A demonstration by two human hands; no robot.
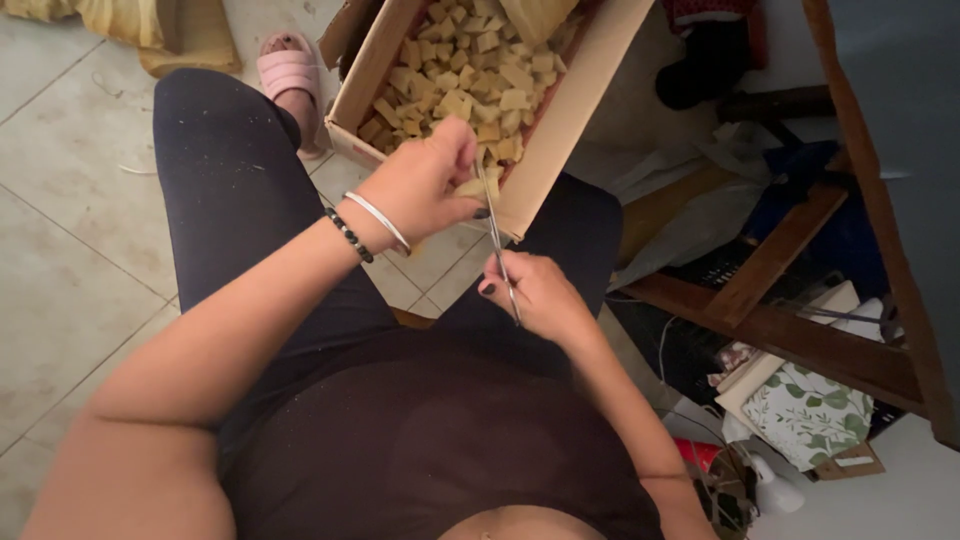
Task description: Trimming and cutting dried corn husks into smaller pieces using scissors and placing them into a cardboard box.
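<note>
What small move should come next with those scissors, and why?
Probably closing the scissors: the right hand holds them with blades up at the yellowish piece pinched in the left hand, over the cardboard box of cut pieces.

I see thin, shiny metal scissors point(497, 250) in my right hand point(535, 295), and my left hand point(425, 185) pinches a matt, tan, spongy-looking piece point(470, 186), like the rough-cut pieces filling the plain brown cardboard box point(570, 120). My left wrist carries a smooth, glossy metal bangle point(378, 220) and a string of dark, polished beads point(349, 236). The floor point(70, 260) is pale tile with a dull sheen, my leggings point(225, 170) are dark matt cloth, and the frame point(790, 250) to my right is brown wood.
</note>
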